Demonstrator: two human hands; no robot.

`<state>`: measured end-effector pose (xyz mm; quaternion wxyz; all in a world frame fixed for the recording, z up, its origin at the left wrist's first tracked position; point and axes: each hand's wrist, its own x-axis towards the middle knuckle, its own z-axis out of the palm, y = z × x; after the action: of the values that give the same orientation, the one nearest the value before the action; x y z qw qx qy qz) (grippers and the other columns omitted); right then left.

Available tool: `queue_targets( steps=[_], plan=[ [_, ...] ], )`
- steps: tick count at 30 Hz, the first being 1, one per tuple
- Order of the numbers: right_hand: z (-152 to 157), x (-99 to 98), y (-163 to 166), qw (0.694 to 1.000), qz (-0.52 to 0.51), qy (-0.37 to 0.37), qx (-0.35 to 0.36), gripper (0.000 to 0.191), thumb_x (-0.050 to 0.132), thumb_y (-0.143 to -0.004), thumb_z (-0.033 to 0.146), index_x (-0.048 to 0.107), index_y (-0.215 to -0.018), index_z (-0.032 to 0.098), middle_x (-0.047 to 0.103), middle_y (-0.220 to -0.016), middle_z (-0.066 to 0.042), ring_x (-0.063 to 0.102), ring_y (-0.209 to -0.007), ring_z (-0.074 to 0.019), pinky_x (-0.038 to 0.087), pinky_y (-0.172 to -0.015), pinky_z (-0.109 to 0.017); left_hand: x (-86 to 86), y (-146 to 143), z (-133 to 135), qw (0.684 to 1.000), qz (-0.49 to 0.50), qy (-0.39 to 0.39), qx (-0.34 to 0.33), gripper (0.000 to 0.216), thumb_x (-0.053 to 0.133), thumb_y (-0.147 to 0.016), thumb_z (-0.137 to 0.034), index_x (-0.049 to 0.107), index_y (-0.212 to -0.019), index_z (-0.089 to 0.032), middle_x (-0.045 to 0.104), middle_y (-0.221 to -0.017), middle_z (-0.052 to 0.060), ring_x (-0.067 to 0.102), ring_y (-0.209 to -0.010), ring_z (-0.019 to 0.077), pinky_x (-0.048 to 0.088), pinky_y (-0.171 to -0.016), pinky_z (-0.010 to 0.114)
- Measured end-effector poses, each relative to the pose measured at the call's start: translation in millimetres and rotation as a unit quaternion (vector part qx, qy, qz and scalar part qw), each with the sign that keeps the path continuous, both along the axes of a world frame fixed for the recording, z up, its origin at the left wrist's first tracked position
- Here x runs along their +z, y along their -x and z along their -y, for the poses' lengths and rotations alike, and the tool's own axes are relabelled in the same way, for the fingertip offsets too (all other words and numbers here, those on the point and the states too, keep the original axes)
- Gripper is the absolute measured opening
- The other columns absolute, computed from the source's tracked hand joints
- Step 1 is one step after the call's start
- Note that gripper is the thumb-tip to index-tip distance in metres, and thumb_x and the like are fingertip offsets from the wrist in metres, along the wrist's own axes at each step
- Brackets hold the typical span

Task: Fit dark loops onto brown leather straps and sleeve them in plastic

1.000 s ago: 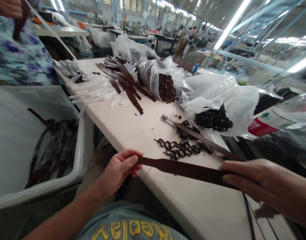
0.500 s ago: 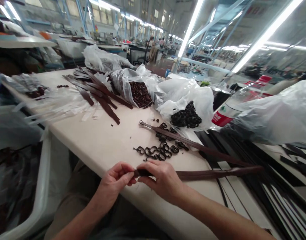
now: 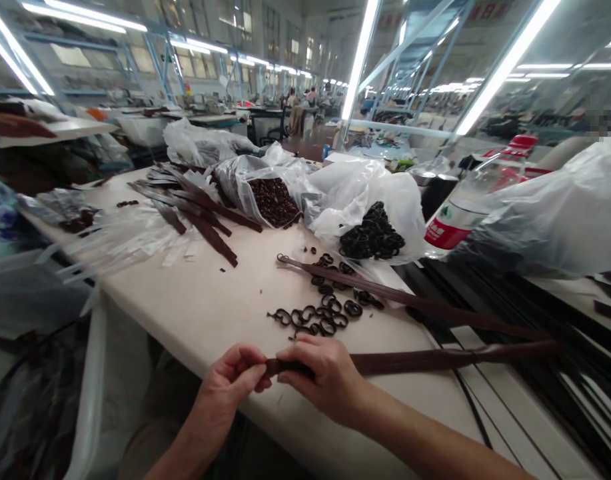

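Observation:
A long dark-brown strap (image 3: 415, 362) runs across the table's near side and doubles back at the right. My left hand (image 3: 238, 377) pinches its left end between thumb and fingers. Just to the right, my right hand (image 3: 322, 373) is wrapped round the same strap, hiding part of it. The strap's other end carries a small ring and lies over a loose pile of dark rings (image 3: 325, 313), a little beyond my hands. What exactly sits at the pinched tip is hidden by my fingers.
Behind the rings stand a plastic bag of black rings (image 3: 372, 233) and a bag of brown pieces (image 3: 272, 203). More brown strips (image 3: 205, 230) lie at the back left. A bottle (image 3: 450, 220) leans at the right, near dark strips (image 3: 485, 300). A white bin (image 3: 88, 387) is at the left.
The view has shifted slightly, so the table things sit a little lower. Both hands keep their hold on the strap, almost unmoved relative to each other.

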<state>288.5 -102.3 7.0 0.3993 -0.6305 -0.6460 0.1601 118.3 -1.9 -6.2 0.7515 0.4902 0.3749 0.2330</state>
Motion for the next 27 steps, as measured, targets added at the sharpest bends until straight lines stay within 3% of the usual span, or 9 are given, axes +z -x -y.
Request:
queue_targets(
  steps=[7,9,12,14,17,18,20,22,27],
  plan=[
    [-1,-6.6,-8,0.997,0.069,-0.017,0.017,0.026,0.05,-0.098,0.027,0.064,-0.077,0.018,0.056,-0.068,-0.001,0.052,-0.058,-0.0108,0.034,-0.054,-0.022,-2.6,-8,-10,0.997,-0.012,-0.02,-0.075,0.023,0.077,-0.07,-0.039,0.068,-0.079,-0.019,0.068,-0.063,0.001,0.062,-0.062,0.016,0.048,-0.064,0.027],
    [-2,-12.9,-10,0.996,0.079,-0.018,0.02,0.024,0.051,-0.098,0.025,0.063,-0.078,0.019,0.056,-0.068,0.0,0.052,-0.057,-0.0104,0.033,-0.054,-0.022,-0.8,-6,-25,0.992,-0.029,-0.075,-0.095,0.024,0.074,-0.074,-0.041,0.07,-0.08,-0.018,0.069,-0.067,0.003,0.062,-0.064,0.0162,0.049,-0.065,0.027],
    [-2,-21.5,-11,0.996,0.081,-0.017,0.03,0.019,0.052,-0.097,0.024,0.065,-0.085,0.02,0.058,-0.069,0.0,0.054,-0.059,-0.0109,0.035,-0.056,-0.022,1.6,6,-70,0.972,-0.086,-0.207,-0.066,0.032,0.065,-0.081,-0.047,0.071,-0.079,-0.016,0.071,-0.072,0.005,0.062,-0.066,0.0163,0.049,-0.065,0.027],
    [-1,-25.4,-10,0.996,0.084,-0.016,0.036,0.018,0.052,-0.097,0.024,0.066,-0.087,0.02,0.058,-0.068,0.0,0.056,-0.059,-0.0114,0.036,-0.056,-0.022,1.1,15,-112,0.929,-0.169,-0.329,-0.022,0.033,0.06,-0.084,-0.047,0.072,-0.08,-0.017,0.072,-0.074,0.005,0.064,-0.07,0.0172,0.05,-0.068,0.027],
    [-1,-29.0,-7,0.995,0.092,-0.012,0.044,0.019,0.051,-0.098,0.025,0.067,-0.089,0.02,0.058,-0.067,0.0,0.056,-0.056,-0.0114,0.037,-0.054,-0.023,-2.8,28,-182,0.789,-0.35,-0.504,0.036,0.029,0.053,-0.089,-0.04,0.073,-0.089,-0.019,0.074,-0.089,0.005,0.067,-0.081,0.0194,0.052,-0.077,0.028],
    [-1,-30.0,-6,0.994,0.092,-0.011,0.049,0.019,0.05,-0.098,0.025,0.067,-0.09,0.02,0.058,-0.068,0.0,0.057,-0.057,-0.0113,0.037,-0.054,-0.023,-4.8,31,-204,0.764,-0.377,-0.522,0.051,0.028,0.052,-0.089,-0.035,0.072,-0.096,-0.018,0.074,-0.101,0.008,0.067,-0.091,0.0213,0.051,-0.084,0.03],
    [-2,-32.4,-5,0.994,0.088,-0.011,0.062,0.017,0.05,-0.098,0.024,0.067,-0.094,0.02,0.061,-0.071,0.0,0.06,-0.06,-0.0114,0.04,-0.056,-0.022,-9.7,35,-241,0.731,-0.412,-0.541,0.066,0.032,0.054,-0.087,-0.029,0.069,-0.112,-0.014,0.066,-0.124,0.013,0.061,-0.113,0.0259,0.046,-0.099,0.035],
    [-3,-35.0,-6,0.994,0.086,-0.014,0.067,0.015,0.051,-0.098,0.024,0.066,-0.096,0.021,0.063,-0.072,0.0,0.062,-0.062,-0.0114,0.043,-0.058,-0.021,-16.0,36,-267,0.712,-0.438,-0.544,0.068,0.039,0.06,-0.084,-0.027,0.066,-0.119,-0.012,0.059,-0.135,0.017,0.054,-0.124,0.0301,0.04,-0.106,0.039],
    [-4,-38.9,-13,0.992,0.097,-0.049,0.063,0.01,0.054,-0.095,0.022,0.062,-0.1,0.021,0.063,-0.073,0.0,0.062,-0.06,-0.0115,0.044,-0.055,-0.021,-32.4,29,-291,0.686,-0.478,-0.546,0.065,0.023,0.062,-0.084,-0.029,0.075,-0.098,-0.016,0.069,-0.118,0.014,0.06,-0.113,0.0287,0.044,-0.102,0.039]
  ],
)
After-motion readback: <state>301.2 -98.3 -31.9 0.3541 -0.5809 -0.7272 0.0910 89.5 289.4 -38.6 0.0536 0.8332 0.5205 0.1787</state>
